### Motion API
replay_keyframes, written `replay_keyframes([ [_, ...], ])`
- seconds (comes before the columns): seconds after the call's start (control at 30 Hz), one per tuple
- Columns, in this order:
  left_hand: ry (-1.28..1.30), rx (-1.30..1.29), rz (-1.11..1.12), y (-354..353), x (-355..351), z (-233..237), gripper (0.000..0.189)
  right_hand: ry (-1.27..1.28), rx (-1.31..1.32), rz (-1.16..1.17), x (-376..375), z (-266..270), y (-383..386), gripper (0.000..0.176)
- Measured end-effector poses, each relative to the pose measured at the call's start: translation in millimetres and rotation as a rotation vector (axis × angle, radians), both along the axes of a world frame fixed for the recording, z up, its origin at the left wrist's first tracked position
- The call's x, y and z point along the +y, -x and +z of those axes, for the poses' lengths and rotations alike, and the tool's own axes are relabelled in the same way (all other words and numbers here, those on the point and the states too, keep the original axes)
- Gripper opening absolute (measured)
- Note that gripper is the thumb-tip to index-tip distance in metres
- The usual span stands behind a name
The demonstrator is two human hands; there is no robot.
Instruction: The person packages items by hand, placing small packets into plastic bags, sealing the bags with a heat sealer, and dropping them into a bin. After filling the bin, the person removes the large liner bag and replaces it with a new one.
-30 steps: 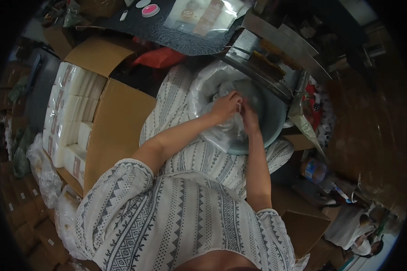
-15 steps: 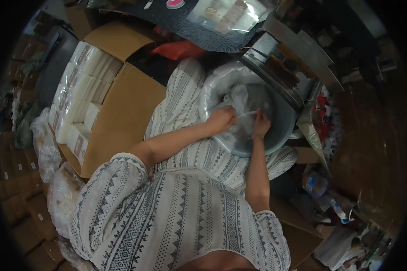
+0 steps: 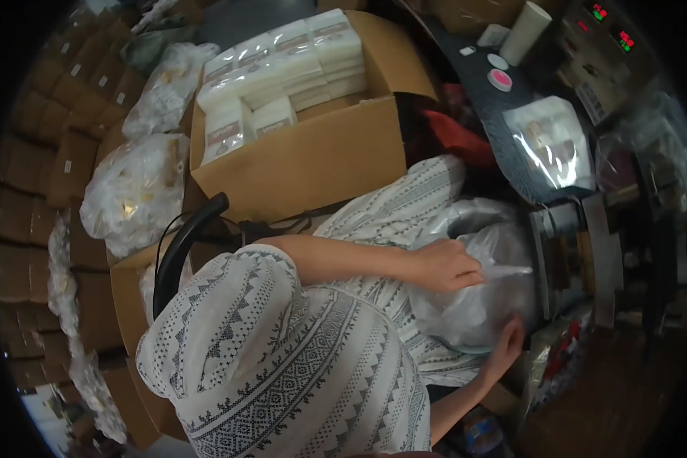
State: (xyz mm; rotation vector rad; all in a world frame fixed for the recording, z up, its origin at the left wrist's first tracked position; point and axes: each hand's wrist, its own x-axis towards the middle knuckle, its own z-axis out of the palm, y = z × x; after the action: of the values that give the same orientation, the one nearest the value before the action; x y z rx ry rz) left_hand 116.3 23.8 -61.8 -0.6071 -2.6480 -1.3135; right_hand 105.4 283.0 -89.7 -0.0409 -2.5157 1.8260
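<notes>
My left hand [image 3: 449, 266] is closed on a gathered part of a clear plastic bag [image 3: 496, 294], and a pale twisted strip of plastic sticks out to its right. The bag lies in and over a grey-blue basin [image 3: 469, 349] between my legs. My right hand [image 3: 511, 337] is at the lower right side of the bag, fingers bent and blurred, so whether it grips the plastic is unclear. What the bag contains is hidden by the cloudy plastic.
An open cardboard box [image 3: 305, 164] holds stacked white packs [image 3: 294, 57]. Filled clear bags [image 3: 137, 191] stand at left near a black curved armrest [image 3: 183, 252]. On the dark table [image 3: 473, 88] are a pink-topped lid [image 3: 499, 79] and a pack [image 3: 551, 141]. Metal machine parts [image 3: 572, 244] flank the basin.
The view has turned and shifted toward the left side. My hands, close together before, are further apart. The bag now covers more of the basin's opening.
</notes>
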Motion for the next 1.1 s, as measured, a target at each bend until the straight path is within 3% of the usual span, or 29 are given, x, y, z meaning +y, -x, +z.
replay_keyframes([
  [0.1, -0.147, 0.115, 0.176, -17.1, -27.7, 51.9, 0.031, -0.149, 0.103, -0.141, 0.3, -11.2, -7.7, 0.047],
  [0.17, -0.395, -0.022, 0.319, -24.4, -47.0, 94.4, 0.03, 0.285, -0.228, -0.346, 2.3, -19.5, -2.7, 0.058],
  [0.2, -0.493, -0.003, 0.389, -28.6, -59.3, 111.1, 0.031, 0.283, -0.229, -0.324, 0.7, -26.4, 3.9, 0.058],
  [0.23, -0.588, 0.016, 0.467, -35.2, -73.1, 125.7, 0.033, 0.522, -0.397, -0.149, -2.3, -35.5, 10.7, 0.063],
  [0.27, -0.684, 0.206, 0.561, -41.5, -87.3, 137.3, 0.034, 0.754, -0.574, 0.034, -7.4, -44.9, 15.8, 0.069],
  [0.33, -0.863, 0.468, 0.729, -65.1, -113.4, 169.3, 0.032, 0.76, -0.706, 0.297, -26.0, -59.1, 29.5, 0.072],
  [0.43, -0.607, 0.743, 1.165, -137.7, -163.8, 214.2, 0.027, 0.63, -0.664, 0.334, -55.5, -51.6, 41.9, 0.063],
  [0.47, -0.705, 0.751, 1.163, -180.2, -199.1, 216.9, 0.023, 0.558, -0.625, 0.35, -61.9, -56.0, 45.8, 0.059],
  [0.5, -0.547, 0.917, 1.17, -210.2, -197.8, 231.8, 0.022, 0.566, -0.627, 0.363, -66.4, -60.4, 50.3, 0.059],
  [0.57, -0.319, 1.227, 1.571, -225.8, -166.9, 256.9, 0.027, 0.554, -0.627, 0.362, -69.9, -71.1, 59.9, 0.054],
  [0.63, -0.057, 1.414, 1.61, -270.5, -172.0, 264.6, 0.029, 0.56, -0.675, 0.348, -76.5, -82.3, 64.7, 0.051],
  [0.7, 0.289, 1.569, 1.826, -309.2, -191.1, 270.8, 0.04, 0.563, -0.723, 0.33, -86.0, -86.7, 64.4, 0.048],
  [0.73, 0.298, 1.556, 1.836, -340.2, -207.9, 273.7, 0.04, 0.549, -0.737, 0.355, -89.7, -85.5, 63.4, 0.046],
  [0.8, 0.963, 0.558, 2.645, -398.8, -248.3, 277.6, 0.053, 0.539, -0.75, 0.378, -90.5, -88.5, 63.7, 0.044],
  [0.83, 0.964, 0.56, 2.637, -408.0, -262.7, 271.7, 0.053, 0.549, -0.755, 0.379, -89.5, -94.6, 64.9, 0.043],
  [0.9, 1.181, -0.489, 2.713, -416.8, -290.8, 247.9, 0.069, 0.555, -0.763, 0.362, -83.0, -101.5, 62.5, 0.042],
  [0.93, 1.142, -0.448, 2.592, -411.2, -302.5, 242.6, 0.078, 0.564, -0.762, 0.342, -78.6, -102.8, 59.6, 0.041],
  [1.0, 1.243, -0.111, 2.309, -376.1, -318.9, 222.2, 0.077, 0.57, -0.758, 0.296, -69.8, -106.9, 53.9, 0.04],
  [1.1, 1.156, -0.124, 1.83, -285.1, -330.1, 201.2, 0.069, 0.597, -0.764, 0.191, -53.6, -116.6, 38.7, 0.037],
])
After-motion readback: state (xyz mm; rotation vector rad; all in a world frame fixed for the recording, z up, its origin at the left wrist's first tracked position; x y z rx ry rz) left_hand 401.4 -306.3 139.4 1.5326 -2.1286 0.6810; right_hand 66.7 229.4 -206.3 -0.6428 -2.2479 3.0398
